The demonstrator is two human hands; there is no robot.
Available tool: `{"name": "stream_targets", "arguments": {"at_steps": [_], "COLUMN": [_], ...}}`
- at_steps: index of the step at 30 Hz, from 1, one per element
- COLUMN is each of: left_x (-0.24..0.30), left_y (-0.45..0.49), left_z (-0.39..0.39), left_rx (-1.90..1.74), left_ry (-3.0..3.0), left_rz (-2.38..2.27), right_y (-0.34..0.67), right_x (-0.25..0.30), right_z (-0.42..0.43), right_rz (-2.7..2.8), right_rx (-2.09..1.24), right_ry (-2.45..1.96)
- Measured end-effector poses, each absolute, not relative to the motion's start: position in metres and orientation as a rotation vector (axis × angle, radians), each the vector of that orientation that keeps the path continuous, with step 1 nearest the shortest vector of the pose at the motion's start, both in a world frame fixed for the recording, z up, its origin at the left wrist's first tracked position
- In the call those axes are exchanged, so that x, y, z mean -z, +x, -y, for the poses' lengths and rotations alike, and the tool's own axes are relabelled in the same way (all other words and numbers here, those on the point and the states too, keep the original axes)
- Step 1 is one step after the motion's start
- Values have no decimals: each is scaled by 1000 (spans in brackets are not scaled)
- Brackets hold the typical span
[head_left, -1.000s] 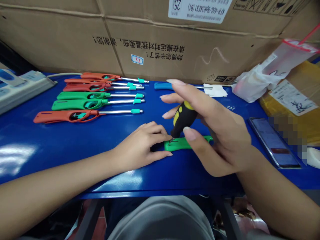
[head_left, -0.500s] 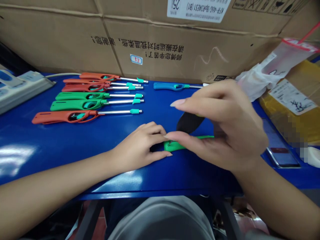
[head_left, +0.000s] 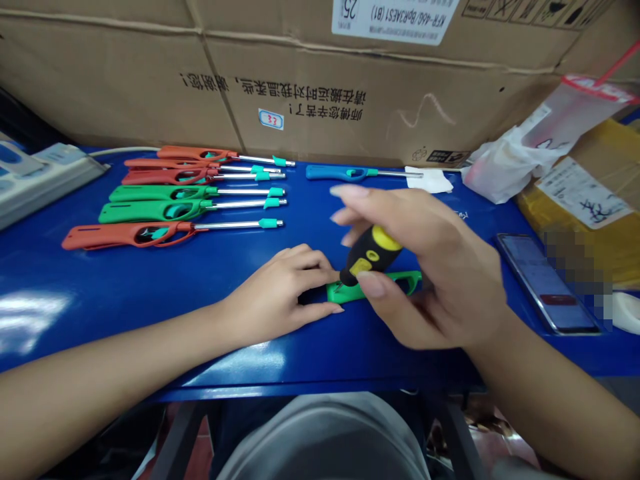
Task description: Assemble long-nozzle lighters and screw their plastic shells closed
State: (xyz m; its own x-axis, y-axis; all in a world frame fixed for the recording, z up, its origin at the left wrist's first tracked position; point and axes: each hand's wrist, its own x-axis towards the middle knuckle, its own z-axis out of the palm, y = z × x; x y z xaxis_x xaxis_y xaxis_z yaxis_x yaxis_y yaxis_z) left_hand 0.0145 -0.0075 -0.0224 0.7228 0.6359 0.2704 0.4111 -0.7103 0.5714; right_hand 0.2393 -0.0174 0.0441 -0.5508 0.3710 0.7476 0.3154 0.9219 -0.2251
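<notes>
A green lighter casing [head_left: 353, 293] lies on the blue tabletop near its front edge. My left hand [head_left: 280, 290] pinches the casing's left end between thumb and fingers. A stubby black and yellow screwdriver [head_left: 367, 257] leans over the casing, its thin tip down at the left end; whether it sits in a screw I cannot make out. My right hand [head_left: 440, 267] holds the screwdriver loosely, thumb against the handle and the handle's end towards the palm, other fingers spread above. Part of the casing's right half is behind the thumb.
Several orange and green long-necked lighters [head_left: 130, 235] lie in a row at left; a blue lighter [head_left: 327, 173] rests at the back, its tip on white paper [head_left: 435, 180]. A power strip [head_left: 45, 177], phone [head_left: 547, 287], plastic bag [head_left: 505, 167] and large carton [head_left: 150, 80] surround the work.
My right hand has shifted left and rotated around the screwdriver, uncovering its yellow markings, more of the casing and the phone. My left hand keeps its place on the casing.
</notes>
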Motion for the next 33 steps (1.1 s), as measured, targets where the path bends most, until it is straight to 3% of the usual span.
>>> {"name": "stream_targets", "arguments": {"at_steps": [3, 9, 14, 18, 24, 30, 33], "left_x": [24, 24, 24, 23, 25, 21, 22], "left_y": [14, 14, 14, 14, 14, 15, 15], "left_z": [7, 7, 7, 8, 9, 10, 9], "left_rx": [-647, -597, -631, -609, -657, -645, -648], "left_ry": [2491, 2437, 2496, 2456, 2507, 2433, 2481], "left_rz": [-783, -817, -780, -823, -792, -813, -796], "right_y": [239, 238, 237, 237, 236, 238, 239], "right_x": [-43, -39, -41, -43, -44, -43, -43], "right_z": [19, 15, 15, 17, 16, 17, 17], "right_rz": [2197, 2114, 2134, 2110, 2153, 2082, 2139], "right_rx": [-274, 26, -224, 42, -155, 80, -170], "right_ry": [-483, -500, -442, -573, -421, -517, -454]}}
